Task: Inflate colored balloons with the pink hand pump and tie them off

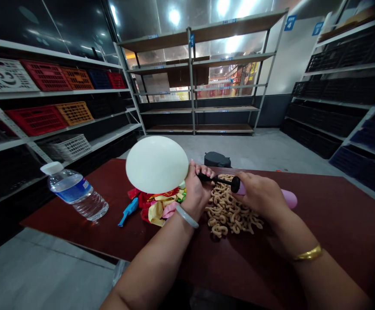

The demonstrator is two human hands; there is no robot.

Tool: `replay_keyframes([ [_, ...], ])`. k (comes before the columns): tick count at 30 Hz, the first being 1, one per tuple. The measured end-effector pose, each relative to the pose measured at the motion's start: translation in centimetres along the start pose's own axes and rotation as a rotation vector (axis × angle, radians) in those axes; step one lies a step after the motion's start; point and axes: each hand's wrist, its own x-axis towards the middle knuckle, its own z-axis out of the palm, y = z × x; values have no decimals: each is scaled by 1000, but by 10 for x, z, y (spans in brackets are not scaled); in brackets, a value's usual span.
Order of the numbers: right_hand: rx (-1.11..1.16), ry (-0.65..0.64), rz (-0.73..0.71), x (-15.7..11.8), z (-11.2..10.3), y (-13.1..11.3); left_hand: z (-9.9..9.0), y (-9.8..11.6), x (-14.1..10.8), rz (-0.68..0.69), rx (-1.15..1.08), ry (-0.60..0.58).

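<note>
- Nearest: bare forearms [157, 260]; smooth pale bangle [187, 216] on L, shiny gold-toned bracelet [308, 253] on R;
- L hand [198, 189]: grip closed round black end of hand pump [235, 184], beside the balloon, prob. to pin its neck there; neck itself hidden;
- R hand [260, 193]: grip wrapped round lilac barrel, prob. for leverage opp. L; slim black rod shows between;
- White balloon [157, 164]: egg-shaped, taut, smooth; at L hand, above limp balloons [156, 212], crumpled red/yellow/pink; blue balloon [129, 211] just beside;
- Tan curly pieces [229, 211]: knobbly heap on bench [329, 215], material unclear;
- Water bottle [77, 193]: clear ribbed plastic, bench's L side, prob. clear of elbows
</note>
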Motion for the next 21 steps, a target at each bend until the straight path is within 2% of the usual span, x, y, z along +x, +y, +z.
replay_keyframes([
  [2, 20, -6, -9, 0, -1, -9, -2, -13, -5, -41, 39, -8],
  [6, 54, 0, -4, -2, -3, -20, -4, -26, -12, -26, 115, 1],
  [11, 120, -36, -23, -3, -6, -24, -3, -20, -9, -46, 93, 75],
  [14, 157, -66, -24, -1, -5, -24, -4, -13, -5, -86, 79, 80],
  [18, 181, -78, 0, 1, -2, -3, -11, 7, 9, -47, 91, 122],
  [21, 177, -37, 193, -3, 2, 39, -19, 25, 22, 83, 108, 210],
])
